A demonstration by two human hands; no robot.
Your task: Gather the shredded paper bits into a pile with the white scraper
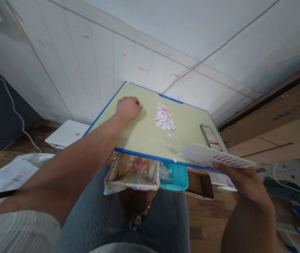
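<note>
My left hand [128, 107] rests curled on the left part of the pale yellow-green board [142, 135], which has a blue edge. Its fingers are closed, and whatever they hold, if anything, is hidden. In my right hand [241, 175] is a thin white slotted sheet [215, 156], tilted over the board's near right corner and gripped at its near edge. Between my hands lies a heap of small white paper pieces [163, 116] with reddish marks. A few loose bits lie nearer to me, one of them [175, 160] at the board's front edge.
A partly blurred flat item [210, 137] lies at the board's right. Under the front edge are a plastic-lined container [131, 174], a teal bin [180, 177] and an open cardboard box [200, 184]. Stacked cartons [279, 119] stand right; a white box [67, 133] sits left. A wall stands behind.
</note>
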